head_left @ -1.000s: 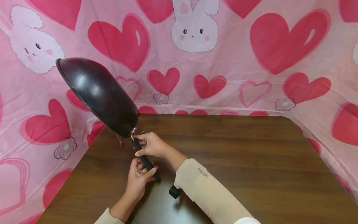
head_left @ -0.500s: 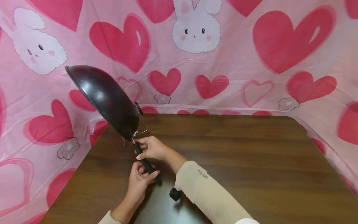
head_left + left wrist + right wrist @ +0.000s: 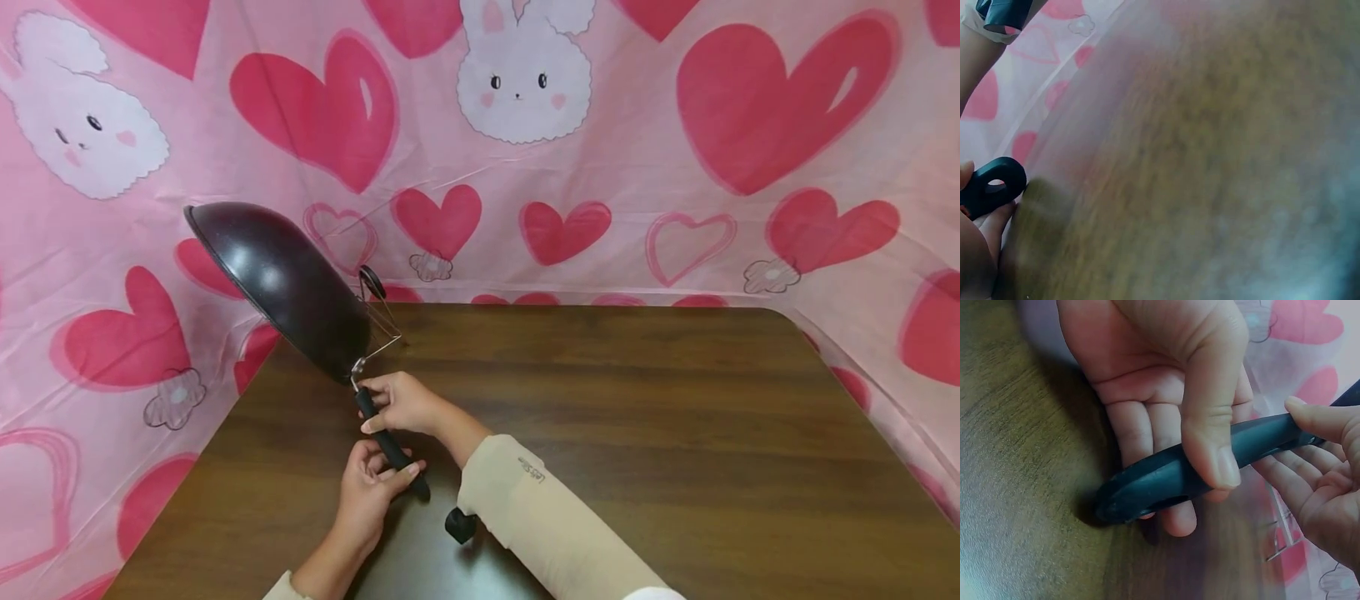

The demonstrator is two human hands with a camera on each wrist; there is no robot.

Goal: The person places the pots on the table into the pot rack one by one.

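A black wok is held up tilted at the left in the head view, its dark rounded outside facing me. My right hand pinches its black handle near the metal neck. Lower down, my left hand grips the handle's end, thumb on top and fingers underneath. The right wrist view shows that left hand close up around the handle, with the right hand farther along it. In the left wrist view the handle's holed end shows at the left edge. The wok's inside is hidden.
Behind the wok stands a thin wire rack, partly hidden, with a black round piece at its top. A brown wooden table spreads beneath. Pink heart-print cloth hangs around the back and sides. A black block sits under the right sleeve.
The wok has come down and its rim has shifted rightward, with both hands still holding the handle and sinking slightly. More of the wire rack and its black round piece shows behind it.
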